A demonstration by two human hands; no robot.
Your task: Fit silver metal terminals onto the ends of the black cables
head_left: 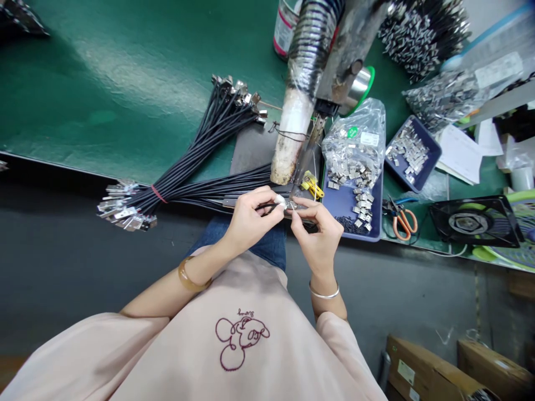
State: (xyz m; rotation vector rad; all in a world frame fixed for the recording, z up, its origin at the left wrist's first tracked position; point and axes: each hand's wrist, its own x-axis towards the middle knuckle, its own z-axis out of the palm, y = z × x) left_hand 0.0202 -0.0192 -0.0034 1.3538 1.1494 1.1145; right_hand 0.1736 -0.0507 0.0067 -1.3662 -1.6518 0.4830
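Note:
My left hand [251, 220] pinches the end of a thin black cable [270, 206] at the table's front edge. My right hand [318, 234] is pinched on a small silver metal clip [292, 206] that meets the cable end. Both hands sit just below the tip of a soldering machine [311, 142] with a wrapped white nozzle [292, 133]. A bundle of black cables [200, 161] with metal clips on their ends, tied with a red band, lies to the left on the green mat [125, 83].
A blue tray [349, 203] with loose metal clips and a clear bag of clips [355, 142] lies right of my hands. Orange-handled scissors [401, 220], a second blue tray [412, 153], a black fan [474, 221] and more clip bags stand further right. Cardboard boxes [422, 373] sit on the floor.

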